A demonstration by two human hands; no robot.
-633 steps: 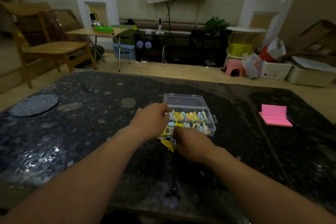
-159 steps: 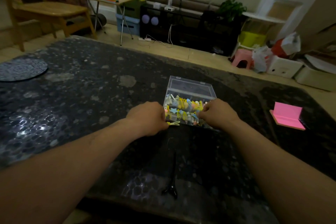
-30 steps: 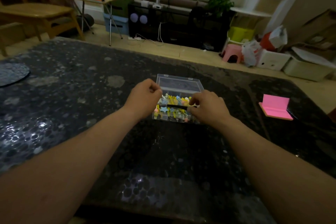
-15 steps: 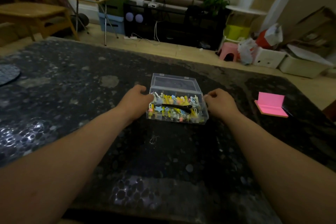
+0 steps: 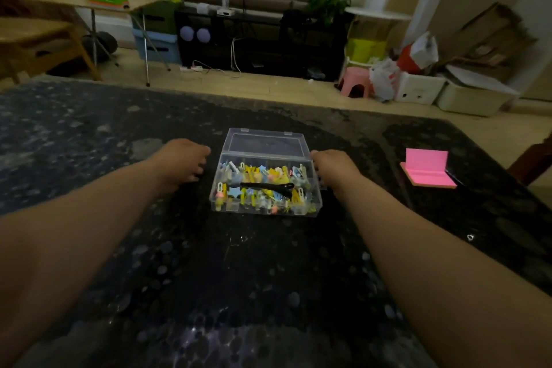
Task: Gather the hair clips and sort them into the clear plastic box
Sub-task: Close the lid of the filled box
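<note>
The clear plastic box sits in the middle of the desk, with its lid flopped back toward 12 o'clock. It is full of little bright hair clips, and one long black clip lies across the top. The left grip rests at the box's 9 o'clock, fingers loose, holding nothing. The right grip is right up against the box at 3 o'clock; I cannot tell if it is holding the wall. The box looks light, hard and a bit slippery, so hold both short sides. The clips look tiny and stiff, so pinch them.
</note>
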